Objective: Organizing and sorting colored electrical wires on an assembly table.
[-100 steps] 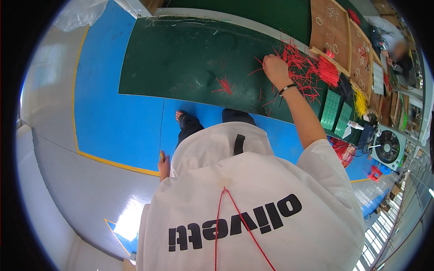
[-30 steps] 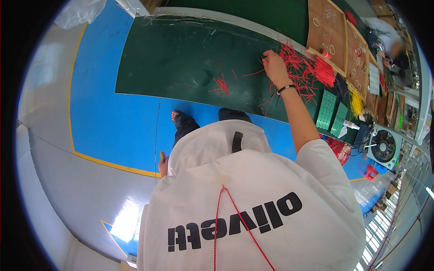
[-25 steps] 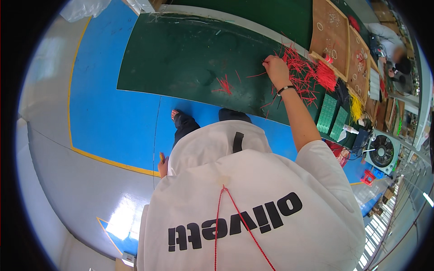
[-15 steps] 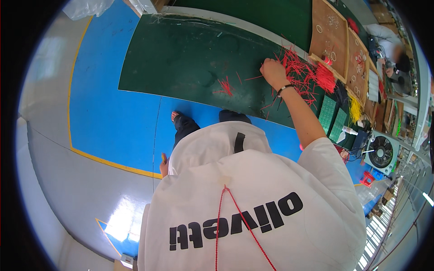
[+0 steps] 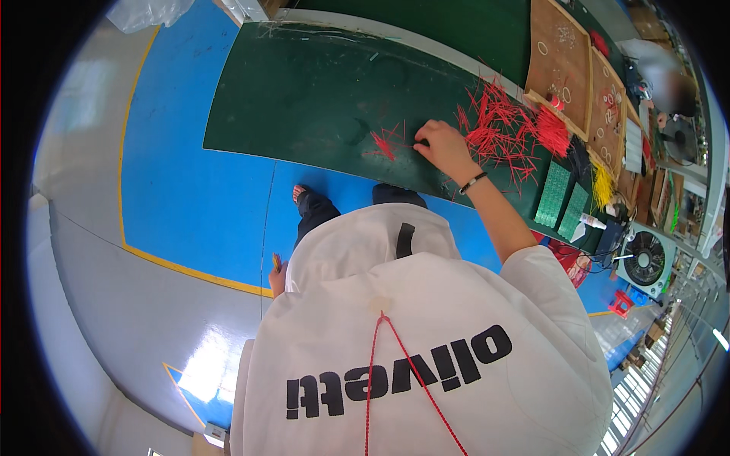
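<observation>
My right hand (image 5: 442, 147) reaches out over the dark green table mat (image 5: 304, 91). Its fingertips pinch a short red wire piece right beside a small heap of red wire pieces (image 5: 385, 143). A much larger scatter of red wire pieces (image 5: 502, 125) lies just right of the hand. There is a dark band on that wrist. My left hand (image 5: 278, 278) hangs low by my hip, mostly hidden behind my white shirt; something small and yellowish shows at its top, and I cannot tell its grip.
Cork boards (image 5: 559, 53) with small rings stand behind the big scatter. Green circuit boards (image 5: 561, 201), a yellow wire bundle (image 5: 601, 182) and a small fan (image 5: 646, 258) lie at the table's right end. Blue floor with a yellow line (image 5: 190, 262) runs below. Another person (image 5: 669, 76) sits far right.
My right hand has moved left from the large red scatter to the small heap, carrying a wire piece. The left hand has stayed at my side.
</observation>
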The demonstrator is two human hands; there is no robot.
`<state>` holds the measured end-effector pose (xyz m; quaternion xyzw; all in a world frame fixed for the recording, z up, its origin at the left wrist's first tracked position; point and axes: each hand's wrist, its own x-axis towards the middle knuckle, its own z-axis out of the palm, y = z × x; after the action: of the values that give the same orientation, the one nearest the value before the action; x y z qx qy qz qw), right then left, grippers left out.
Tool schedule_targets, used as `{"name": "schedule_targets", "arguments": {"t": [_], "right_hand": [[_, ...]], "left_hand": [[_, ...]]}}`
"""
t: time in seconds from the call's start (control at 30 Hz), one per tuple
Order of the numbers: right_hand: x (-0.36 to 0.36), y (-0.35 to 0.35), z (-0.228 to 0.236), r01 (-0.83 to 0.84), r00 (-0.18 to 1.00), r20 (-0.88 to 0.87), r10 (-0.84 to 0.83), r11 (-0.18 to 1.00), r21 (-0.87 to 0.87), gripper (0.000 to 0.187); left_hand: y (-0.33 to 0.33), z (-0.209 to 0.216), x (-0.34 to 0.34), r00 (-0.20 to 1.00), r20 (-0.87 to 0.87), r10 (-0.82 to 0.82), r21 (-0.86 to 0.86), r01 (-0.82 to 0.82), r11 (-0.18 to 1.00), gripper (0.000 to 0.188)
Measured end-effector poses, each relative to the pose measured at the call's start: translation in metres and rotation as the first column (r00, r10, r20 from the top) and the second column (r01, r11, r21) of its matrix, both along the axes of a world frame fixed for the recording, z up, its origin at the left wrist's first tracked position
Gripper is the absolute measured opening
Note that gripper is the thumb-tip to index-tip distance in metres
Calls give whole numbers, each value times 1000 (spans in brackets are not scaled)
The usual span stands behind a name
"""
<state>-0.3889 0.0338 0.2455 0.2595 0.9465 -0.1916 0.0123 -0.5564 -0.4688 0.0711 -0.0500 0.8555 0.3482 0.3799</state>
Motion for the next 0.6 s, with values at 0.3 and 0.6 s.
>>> {"name": "schedule_targets", "arguments": {"t": [0.3,0.6], "right_hand": [[5,-4,-3,-266,964,67,258,946,183,10],[10,76,49,-26,999,-43,29,997,66,8]], "left_hand": [[-2,-10,-4,999,-6,-51,-59,51,997,34],[0,-13,-5,998,-28,-52,-72,50,996,34]]}}
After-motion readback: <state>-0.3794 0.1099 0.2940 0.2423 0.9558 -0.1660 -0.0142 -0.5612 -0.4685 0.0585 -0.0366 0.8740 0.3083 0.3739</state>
